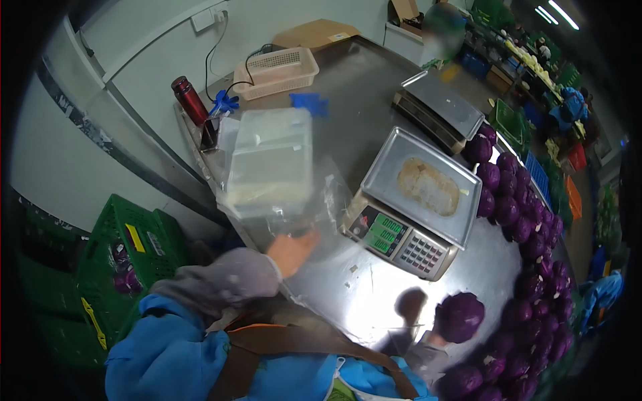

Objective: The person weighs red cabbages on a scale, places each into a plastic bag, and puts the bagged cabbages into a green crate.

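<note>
My left hand [294, 253] is at the near end of a stack of clear plastic bags [271, 164], its fingers drawn together on the edge of a loose clear plastic bag [333, 195]; motion blurs the fingertips. At the lower right, my right hand [437, 339] grips a purple cabbage [460, 317] from below and behind, most of its fingers hidden. The cabbage is held above the steel table [361, 294], in front of the scale. A digital scale [408, 234] with a steel tray stands between my hands and reads zeros; its tray carries only a brownish wet stain.
Purple cabbages [531, 247] are heaped along the right side. A second scale [441, 107] stands behind. At the back left are a red flask [189, 100], a pale plastic basket [277, 73] and blue gloves [225, 102]. A green crate [134, 260] holds bagged cabbage.
</note>
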The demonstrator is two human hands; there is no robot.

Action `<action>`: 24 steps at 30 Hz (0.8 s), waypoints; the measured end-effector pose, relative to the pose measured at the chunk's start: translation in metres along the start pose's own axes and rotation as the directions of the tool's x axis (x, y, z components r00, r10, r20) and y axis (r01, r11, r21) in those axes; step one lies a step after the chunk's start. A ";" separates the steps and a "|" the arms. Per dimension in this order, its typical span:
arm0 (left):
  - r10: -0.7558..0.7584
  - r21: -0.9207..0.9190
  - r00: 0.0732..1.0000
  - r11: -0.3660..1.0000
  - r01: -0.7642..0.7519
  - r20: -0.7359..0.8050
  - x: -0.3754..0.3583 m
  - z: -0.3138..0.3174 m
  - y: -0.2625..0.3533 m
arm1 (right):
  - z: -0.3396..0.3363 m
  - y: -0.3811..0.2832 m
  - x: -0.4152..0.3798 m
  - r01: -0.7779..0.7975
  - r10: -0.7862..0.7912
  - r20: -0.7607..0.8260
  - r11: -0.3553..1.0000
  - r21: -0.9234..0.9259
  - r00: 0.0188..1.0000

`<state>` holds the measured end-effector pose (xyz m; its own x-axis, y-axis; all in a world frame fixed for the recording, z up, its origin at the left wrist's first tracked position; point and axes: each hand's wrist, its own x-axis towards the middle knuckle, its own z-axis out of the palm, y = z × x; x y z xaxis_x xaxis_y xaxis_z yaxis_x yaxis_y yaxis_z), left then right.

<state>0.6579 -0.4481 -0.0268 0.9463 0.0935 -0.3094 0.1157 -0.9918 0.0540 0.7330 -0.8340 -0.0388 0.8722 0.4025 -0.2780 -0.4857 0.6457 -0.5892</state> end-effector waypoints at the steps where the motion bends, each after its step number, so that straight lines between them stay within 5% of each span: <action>1: -0.011 0.124 0.963 0.992 -0.024 0.269 -0.004 0.028 0.008 | 0.020 0.021 0.003 -0.101 0.095 0.085 0.992 0.070 0.992; 2: -0.006 0.130 0.963 0.991 -0.030 0.269 -0.007 0.038 0.012 | 0.039 0.040 0.007 -0.199 0.176 0.164 0.971 0.134 0.971; 4: 0.057 0.000 0.998 0.998 -0.057 0.035 -0.009 0.049 0.013 | 0.071 0.073 0.013 -0.364 0.292 0.299 0.905 0.221 0.908; 6: 0.079 -0.081 0.997 0.994 -0.079 -0.008 -0.031 0.000 0.019 | 0.101 0.108 0.014 -0.494 0.378 0.368 0.815 0.303 0.849; 9: 0.140 -0.271 0.981 0.947 -0.173 -0.137 -0.075 -0.073 0.031 | 0.126 0.148 0.009 -0.554 0.392 0.416 0.725 0.409 0.820; 12: 0.251 -0.430 0.922 0.827 -0.363 -0.295 -0.095 -0.076 0.030 | 0.134 0.151 0.001 -0.494 0.340 0.380 0.742 0.454 0.860; 13: 0.284 -0.469 0.869 0.752 -0.464 -0.406 -0.099 -0.073 0.032 | 0.133 0.144 -0.005 -0.466 0.402 0.236 0.786 0.406 0.885; 15: 0.371 -0.507 0.871 0.709 -0.490 -0.323 -0.104 -0.069 0.045 | 0.130 0.136 -0.025 -0.388 0.392 0.059 0.855 0.344 0.918; 17: 0.427 -0.555 0.848 0.643 -0.528 -0.314 -0.095 -0.071 0.059 | 0.127 0.137 -0.042 -0.210 0.213 -0.202 0.977 0.036 0.956; 18: 0.465 -0.675 0.845 0.537 -0.507 -0.265 -0.089 -0.075 0.064 | 0.122 0.136 -0.051 -0.113 0.070 -0.134 0.932 -0.343 0.988; 19: 0.503 -0.783 0.839 0.430 -0.450 -0.206 -0.084 -0.081 0.067 | 0.120 0.134 -0.055 -0.001 -0.032 -0.037 0.744 -0.668 0.999; 20: 0.553 -0.861 0.823 0.352 -0.368 -0.126 -0.082 -0.095 0.069 | 0.137 0.119 -0.068 0.101 -0.059 0.083 0.661 -0.743 0.995; 21: 0.603 -0.922 0.796 0.282 -0.265 -0.045 -0.082 -0.108 0.066 | 0.135 0.101 -0.067 0.271 0.070 0.309 0.325 -0.906 0.948; 23: 0.596 -0.910 0.799 0.281 -0.305 -0.084 -0.080 -0.118 0.054 | 0.167 0.082 -0.075 0.584 -0.254 0.601 -0.148 -0.798 0.758; 24: 0.590 -0.910 0.802 0.279 -0.308 -0.091 -0.086 -0.117 0.046 | 0.211 0.066 -0.082 0.396 -0.450 0.640 -0.523 -0.754 0.623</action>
<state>0.6176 -0.4920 0.1134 0.8548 -0.5023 -0.1304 0.0154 -0.2266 0.9739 0.6174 -0.6874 0.1054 0.7253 0.3751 0.5773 0.6433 -0.6680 -0.3741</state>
